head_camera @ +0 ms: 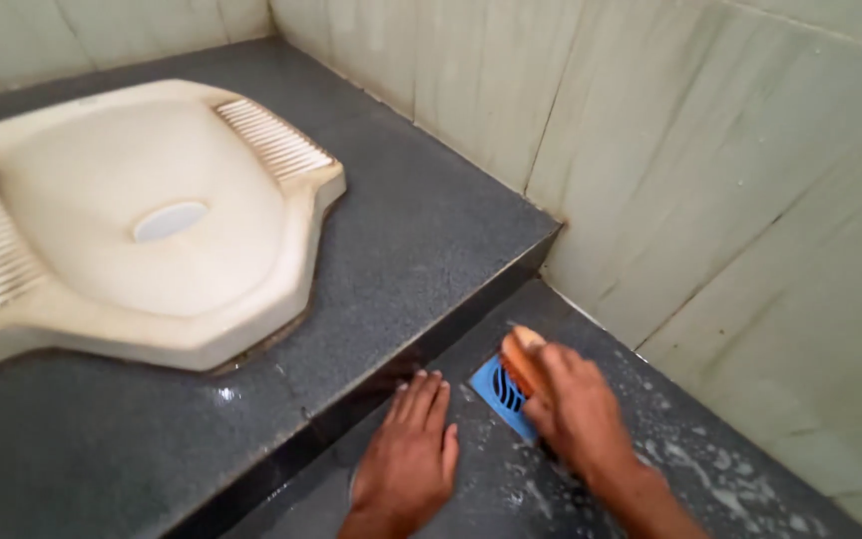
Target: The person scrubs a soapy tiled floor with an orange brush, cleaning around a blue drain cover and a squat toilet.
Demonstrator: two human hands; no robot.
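Wet dark floor (710, 469) (soapy) with blue drain cover (496, 391), 1 flat hand (406, 454)

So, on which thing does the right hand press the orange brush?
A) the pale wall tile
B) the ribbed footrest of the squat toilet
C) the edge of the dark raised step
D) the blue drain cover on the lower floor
D: the right hand holds the orange brush on the blue drain cover set in the soapy lower floor, while the left hand lies flat beside it.
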